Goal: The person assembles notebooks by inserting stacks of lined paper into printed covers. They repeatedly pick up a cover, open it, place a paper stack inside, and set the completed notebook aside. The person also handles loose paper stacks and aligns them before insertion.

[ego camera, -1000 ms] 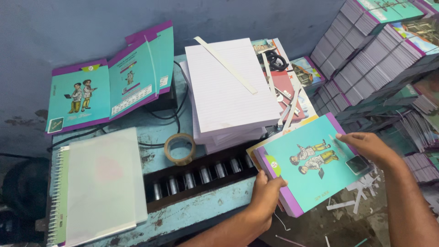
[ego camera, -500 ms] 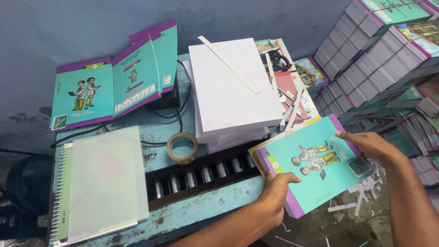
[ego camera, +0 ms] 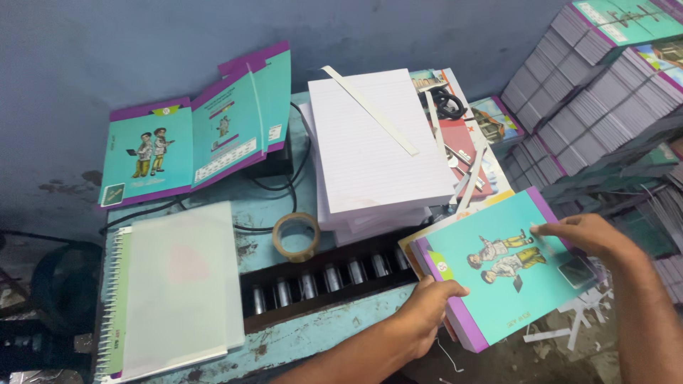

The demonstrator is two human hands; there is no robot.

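Both my hands hold a teal notebook with a purple edge [ego camera: 501, 267] at the right end of the blue worktable [ego camera: 313, 338]. My left hand [ego camera: 427, 309] grips its near left corner. My right hand [ego camera: 580, 235] rests on its far right side, fingers on the cover. The notebook has a cartoon picture of two figures on its cover and hangs partly past the table's edge. A tall stack of lined white paper [ego camera: 373, 153] stands just beyond it, with a loose paper strip [ego camera: 370, 110] lying across the top.
A row of metal punch pins in a dark slot [ego camera: 324, 281] runs along the table. A tape roll [ego camera: 297, 236] and a spiral-bound pad [ego camera: 178, 288] lie left. Open teal covers [ego camera: 196, 139] lean on the wall. Piled notebooks [ego camera: 605, 78] fill the right.
The notebook has tilted and shifted slightly right. My left hand has slid along its near edge, and my right hand has moved a little further onto the cover.
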